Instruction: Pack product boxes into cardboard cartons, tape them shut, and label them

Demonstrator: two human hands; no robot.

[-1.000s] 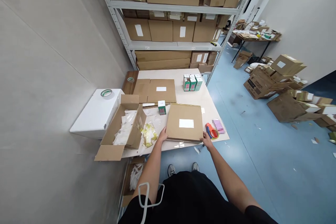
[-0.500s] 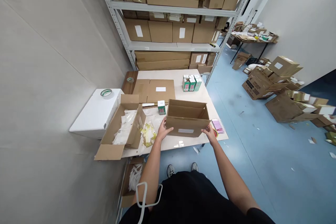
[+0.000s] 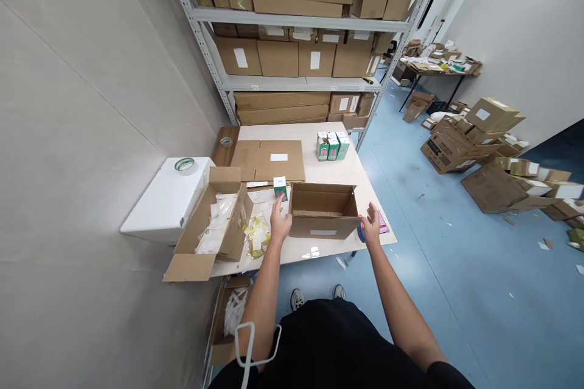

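Green-and-white carton [image 3: 280,183] stands beyond the left hand [image 3: 280,222], beside the open box [image 3: 301,228].

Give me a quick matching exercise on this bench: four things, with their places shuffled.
1. open box
2. three cartons
3. yellow packet
4. nearer tape roll

A. on the white case
B. table's far right corner
C. beside the box of white contents
D. between left hand and right hand

Pairs: 1-D, 2-B, 3-C, 4-A

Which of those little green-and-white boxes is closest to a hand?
The lone box, just beyond the left hand; the other three boxes stand grouped farther back on the table.
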